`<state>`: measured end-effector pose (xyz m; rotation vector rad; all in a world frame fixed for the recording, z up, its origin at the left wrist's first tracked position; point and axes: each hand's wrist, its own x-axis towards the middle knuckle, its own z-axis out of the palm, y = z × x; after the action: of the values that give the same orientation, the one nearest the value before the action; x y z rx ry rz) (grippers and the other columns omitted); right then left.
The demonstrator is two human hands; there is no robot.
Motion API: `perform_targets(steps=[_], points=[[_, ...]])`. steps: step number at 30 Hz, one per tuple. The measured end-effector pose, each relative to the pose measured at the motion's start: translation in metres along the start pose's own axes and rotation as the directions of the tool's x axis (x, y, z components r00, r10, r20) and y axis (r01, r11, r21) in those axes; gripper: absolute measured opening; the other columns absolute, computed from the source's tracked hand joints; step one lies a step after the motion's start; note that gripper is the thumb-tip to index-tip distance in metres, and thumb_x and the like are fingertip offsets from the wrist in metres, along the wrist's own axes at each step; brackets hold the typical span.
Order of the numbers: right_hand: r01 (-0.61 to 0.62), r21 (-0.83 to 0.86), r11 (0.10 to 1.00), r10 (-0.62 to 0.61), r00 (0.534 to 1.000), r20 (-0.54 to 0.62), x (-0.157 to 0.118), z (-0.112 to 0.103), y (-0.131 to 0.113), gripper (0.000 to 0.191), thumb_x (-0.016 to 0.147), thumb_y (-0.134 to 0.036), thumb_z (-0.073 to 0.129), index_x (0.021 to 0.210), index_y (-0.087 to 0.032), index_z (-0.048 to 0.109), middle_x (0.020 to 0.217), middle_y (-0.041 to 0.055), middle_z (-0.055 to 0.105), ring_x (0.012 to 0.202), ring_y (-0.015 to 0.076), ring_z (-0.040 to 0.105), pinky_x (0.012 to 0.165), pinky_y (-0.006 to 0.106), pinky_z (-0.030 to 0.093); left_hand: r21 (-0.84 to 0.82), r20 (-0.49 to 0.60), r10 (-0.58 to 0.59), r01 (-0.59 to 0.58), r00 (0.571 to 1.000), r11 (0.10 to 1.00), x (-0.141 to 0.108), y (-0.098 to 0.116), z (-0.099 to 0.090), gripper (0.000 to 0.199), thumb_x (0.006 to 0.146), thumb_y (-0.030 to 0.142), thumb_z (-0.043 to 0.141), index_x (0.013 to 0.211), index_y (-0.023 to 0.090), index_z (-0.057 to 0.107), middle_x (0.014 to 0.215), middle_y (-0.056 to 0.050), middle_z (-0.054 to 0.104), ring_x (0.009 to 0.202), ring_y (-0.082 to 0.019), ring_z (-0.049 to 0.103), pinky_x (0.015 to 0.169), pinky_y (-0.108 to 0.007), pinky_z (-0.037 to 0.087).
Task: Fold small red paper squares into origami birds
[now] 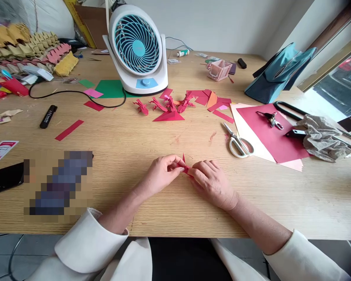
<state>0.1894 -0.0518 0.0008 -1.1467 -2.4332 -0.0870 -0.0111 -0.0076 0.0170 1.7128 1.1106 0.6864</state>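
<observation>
Near edge of the table: left hand (164,173) and right hand (212,184) meet fingertip to fingertip. Left has thumb and index pinched on a small red folded paper (186,169); right has its fingers curled over the other side, apparently gripping it too, though the palm side is hidden.

Paper sits right of the left fingertips, left of the right ones; both touch it, neither nearer. Visible body runs roughly crosswise from grip to grip; one thin point sticks up, away from the wearer. Full long axis covered by fingers, cannot tell. Judgement: that short span between the two pinches is the relation that counts.

Beyond the right hand, to its right: open scissors (235,138), well apart. Straight beyond both hands: red paper triangle (169,116), folded red figures (170,103) just behind. Farther still, fan (139,48).
</observation>
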Motion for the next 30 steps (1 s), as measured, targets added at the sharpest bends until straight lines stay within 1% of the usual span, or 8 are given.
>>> perform_targets(steps=[2, 5, 11, 17, 22, 24, 27, 30], points=[[0.024, -0.019, 1.000, -0.024, 1.000, 0.006, -0.002, 0.000, 0.000, 0.012, 0.097, -0.017, 0.051, 0.102, -0.018, 0.062, 0.092, 0.0069, 0.066, 0.078, 0.0186, 0.053, 0.072, 0.035, 0.036, 0.050, -0.001, 0.009, -0.009, 1.000, 0.999, -0.003, 0.000, 0.002, 0.006, 0.083, 0.022, 0.062, 0.086, 0.019, 0.067, 0.080, -0.001, 0.073, 0.068, -0.014, 0.064, 0.062, -0.023, 0.046], [0.034, -0.019, 0.999, -0.034, 0.999, 0.019, -0.003, 0.000, 0.000, 0.014, 0.098, -0.017, 0.050, 0.097, -0.017, 0.064, 0.086, 0.0054, 0.066, 0.075, 0.0179, 0.051, 0.070, 0.035, 0.034, 0.205, 0.000, 0.065, -0.064, 0.998, 0.977, -0.008, -0.001, 0.006, 0.006, 0.087, 0.020, 0.059, 0.090, 0.021, 0.065, 0.084, 0.000, 0.072, 0.073, -0.014, 0.065, 0.069, -0.025, 0.048], [-0.027, 0.008, 1.000, 0.026, 0.998, 0.065, -0.001, -0.001, -0.003, 0.019, 0.098, -0.017, 0.049, 0.087, -0.017, 0.065, 0.082, 0.0055, 0.062, 0.073, 0.0180, 0.048, 0.068, 0.034, 0.032, 0.542, -0.015, 0.275, -0.223, 0.961, 0.810, -0.018, -0.002, 0.012, 0.011, 0.089, 0.014, 0.060, 0.093, 0.019, 0.068, 0.100, -0.007, 0.060, 0.097, -0.021, 0.058, 0.089, -0.036, 0.048], [-0.006, -0.019, 1.000, 0.007, 0.998, 0.066, -0.003, 0.000, -0.003, 0.019, 0.098, -0.017, 0.050, 0.084, -0.017, 0.063, 0.079, 0.0053, 0.057, 0.072, 0.0183, 0.045, 0.067, 0.034, 0.030, 0.627, 0.125, 0.392, -0.379, 0.912, 0.681, -0.023, -0.004, 0.014, 0.018, 0.095, 0.011, 0.049, 0.099, 0.016, 0.066, 0.094, -0.006, 0.065, 0.092, -0.019, 0.060, 0.084, -0.035, 0.052], [-0.002, -0.034, 0.999, 0.005, 0.997, 0.074, -0.004, -0.001, -0.004, 0.022, 0.097, -0.015, 0.050, 0.078, -0.017, 0.060, 0.077, 0.0039, 0.056, 0.069, 0.0169, 0.043, 0.066, 0.033, 0.029, 0.687, 0.170, 0.569, -0.511, 0.805, 0.517, -0.030, -0.010, 0.013, 0.021, 0.096, 0.009, 0.048, 0.108, 0.014, 0.065, 0.105, -0.008, 0.071, 0.102, -0.020, 0.064, 0.090, -0.036, 0.054], [-0.010, -0.031, 0.999, 0.012, 0.997, 0.074, -0.004, -0.001, -0.004, 0.021, 0.097, -0.014, 0.051, 0.078, -0.017, 0.060, 0.077, 0.0035, 0.056, 0.069, 0.0166, 0.043, 0.066, 0.033, 0.029, 0.708, 0.187, 0.599, -0.530, 0.779, 0.467, -0.032, -0.009, 0.012, 0.022, 0.095, 0.007, 0.049, 0.108, 0.012, 0.065, 0.105, -0.008, 0.071, 0.101, -0.019, 0.065, 0.091, -0.036, 0.054], [-0.026, -0.018, 1.000, 0.027, 0.997, 0.076, -0.004, -0.001, -0.004, 0.021, 0.097, -0.014, 0.051, 0.078, -0.017, 0.060, 0.077, 0.0038, 0.057, 0.070, 0.0166, 0.044, 0.067, 0.032, 0.030, 0.736, 0.198, 0.601, -0.523, 0.774, 0.431, -0.032, -0.005, 0.012, 0.020, 0.094, 0.007, 0.051, 0.104, 0.012, 0.066, 0.102, -0.008, 0.071, 0.098, -0.019, 0.065, 0.092, -0.037, 0.054], [-0.047, 0.000, 0.999, 0.047, 0.996, 0.075, -0.004, 0.000, -0.004, 0.021, 0.097, -0.016, 0.051, 0.078, -0.017, 0.060, 0.078, 0.0042, 0.058, 0.070, 0.0166, 0.046, 0.068, 0.032, 0.031, 0.762, 0.179, 0.563, -0.476, 0.807, 0.439, -0.028, -0.003, 0.015, 0.015, 0.092, 0.009, 0.055, 0.097, 0.015, 0.067, 0.095, -0.006, 0.070, 0.091, -0.019, 0.065, 0.086, -0.036, 0.054]])
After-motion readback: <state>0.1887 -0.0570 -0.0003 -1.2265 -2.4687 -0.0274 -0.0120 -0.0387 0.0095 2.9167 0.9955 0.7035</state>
